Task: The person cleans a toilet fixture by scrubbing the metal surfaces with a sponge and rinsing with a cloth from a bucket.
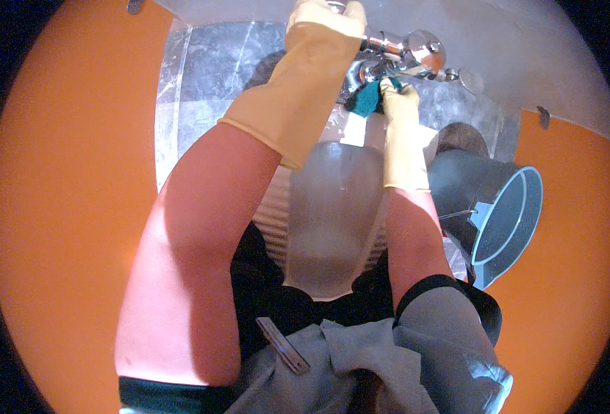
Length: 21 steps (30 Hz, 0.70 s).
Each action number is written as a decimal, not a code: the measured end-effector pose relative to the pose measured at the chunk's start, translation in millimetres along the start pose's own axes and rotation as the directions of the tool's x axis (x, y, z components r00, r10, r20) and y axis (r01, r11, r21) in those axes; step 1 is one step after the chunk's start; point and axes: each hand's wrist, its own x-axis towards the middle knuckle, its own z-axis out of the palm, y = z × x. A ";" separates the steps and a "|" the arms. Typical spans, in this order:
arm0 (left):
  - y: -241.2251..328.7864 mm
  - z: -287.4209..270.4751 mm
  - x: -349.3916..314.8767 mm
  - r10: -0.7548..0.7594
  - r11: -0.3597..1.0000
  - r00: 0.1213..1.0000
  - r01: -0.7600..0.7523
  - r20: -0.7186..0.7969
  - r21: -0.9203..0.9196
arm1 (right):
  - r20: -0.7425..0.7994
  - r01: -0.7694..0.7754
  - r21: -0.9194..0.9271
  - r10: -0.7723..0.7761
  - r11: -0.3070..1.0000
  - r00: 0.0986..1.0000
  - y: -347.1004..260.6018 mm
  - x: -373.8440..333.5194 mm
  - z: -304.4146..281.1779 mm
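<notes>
Both my hands wear long cream-yellow rubber gloves. At the top edge my left hand (326, 24) is closed round an upright chrome pipe (336, 6), just left of the round chrome flush valve (426, 52). Lower and to the right, my right hand (400, 100) grips a dark green cleaning cloth (366, 100) against the chrome fitting (374, 71) under the valve. Part of the cloth hangs out left of the fingers. Below the fittings lies a squat toilet bowl (336, 214) with ridged foot rests beside it.
A blue-grey bucket (541, 196) with a wire handle stands close to my right forearm. Orange partitions (77, 207) rise on both sides. Grey tiles (212, 62) cover the surface behind the bowl. A small chrome knob (470, 81) juts out right of the valve.
</notes>
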 end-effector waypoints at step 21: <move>14.4 -10.8 -7.4 -0.088 0.993 0.996 0.088 0.001 0.084 | -0.032 0.172 0.767 -0.231 0.618 0.972 28.7 -57.7 22.9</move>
